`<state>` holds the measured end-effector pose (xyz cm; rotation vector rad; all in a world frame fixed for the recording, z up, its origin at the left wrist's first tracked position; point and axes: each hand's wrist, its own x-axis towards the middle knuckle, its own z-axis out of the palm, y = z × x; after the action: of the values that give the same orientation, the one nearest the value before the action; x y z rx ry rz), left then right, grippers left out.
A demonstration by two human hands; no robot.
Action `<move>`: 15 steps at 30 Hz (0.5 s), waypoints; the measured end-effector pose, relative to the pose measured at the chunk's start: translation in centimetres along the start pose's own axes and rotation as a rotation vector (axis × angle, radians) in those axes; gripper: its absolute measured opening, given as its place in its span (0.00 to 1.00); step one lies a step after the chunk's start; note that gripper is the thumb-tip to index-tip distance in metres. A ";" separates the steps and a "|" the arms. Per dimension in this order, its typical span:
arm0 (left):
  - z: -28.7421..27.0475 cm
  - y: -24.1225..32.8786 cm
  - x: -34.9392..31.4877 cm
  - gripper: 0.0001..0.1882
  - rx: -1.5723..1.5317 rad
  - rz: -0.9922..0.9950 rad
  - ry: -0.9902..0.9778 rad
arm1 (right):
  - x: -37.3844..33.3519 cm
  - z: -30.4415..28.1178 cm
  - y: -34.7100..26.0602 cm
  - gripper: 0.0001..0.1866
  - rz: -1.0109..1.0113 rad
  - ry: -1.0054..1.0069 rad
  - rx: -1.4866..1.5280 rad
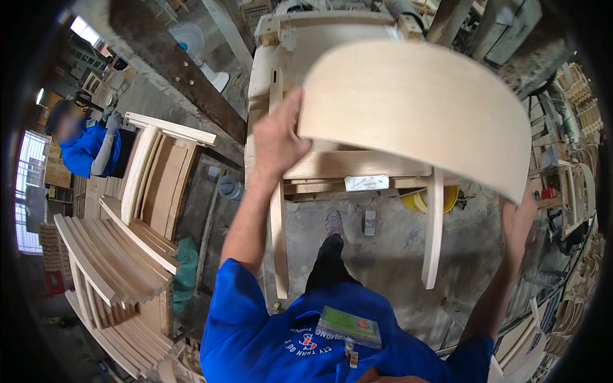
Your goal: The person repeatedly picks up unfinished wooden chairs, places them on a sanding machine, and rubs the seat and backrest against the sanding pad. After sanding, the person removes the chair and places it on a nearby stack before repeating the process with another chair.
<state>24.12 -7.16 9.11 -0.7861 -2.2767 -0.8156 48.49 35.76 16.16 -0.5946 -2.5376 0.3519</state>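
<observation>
A broad, pale curved wooden panel (415, 105) is held up in front of me over the workbench, slightly smeared by motion. My left hand (281, 137) is closed on its left edge, the thumb at the lower corner. At the lower right corner my right hand (518, 214) grips it, most of the fingers hidden behind the wood. Below the panel lies a wooden frame with a crosswise rail (357, 165); its left leg (277, 236) and right leg (433, 236) stick out toward me. A small white block (366, 183) rests by the rail.
The workbench (258, 70) carries the frame. Stacked curved wooden slats (108, 255) stand at the left, near a co-worker in blue (89, 150). A yellow basin (440, 199) is under the bench's right side. A concrete post (169, 64) and a fan (187, 41) are beyond.
</observation>
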 end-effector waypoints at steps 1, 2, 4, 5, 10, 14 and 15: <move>0.4 -2.5 1.9 0.46 0.087 0.064 0.020 | 2.7 2.0 -0.5 0.15 -0.044 0.017 0.005; 0.6 -3.9 3.9 0.49 0.217 -0.123 -0.194 | 5.3 4.2 -1.8 0.16 -0.078 0.056 0.003; 1.4 -8.6 6.6 0.48 0.447 -0.271 -0.342 | 10.6 8.9 -5.4 0.18 -0.181 0.113 -0.038; 1.9 -10.8 7.7 0.38 0.399 -0.319 -0.334 | 12.7 11.0 -6.7 0.20 -0.226 0.134 -0.102; 5.7 -18.4 10.5 0.28 0.306 -0.274 -0.110 | 20.5 19.8 -8.4 0.24 -0.273 0.208 0.007; 7.5 -20.1 10.4 0.27 0.316 -0.226 -0.058 | 23.3 24.0 -6.7 0.26 -0.296 0.187 -0.026; 7.9 -20.0 10.5 0.27 0.328 -0.220 -0.060 | 23.7 24.9 -6.2 0.25 -0.291 0.177 -0.027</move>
<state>1.04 -10.95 4.22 -0.4213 -2.4943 -0.4946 14.82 38.31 7.36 -0.2467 -2.4144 0.1533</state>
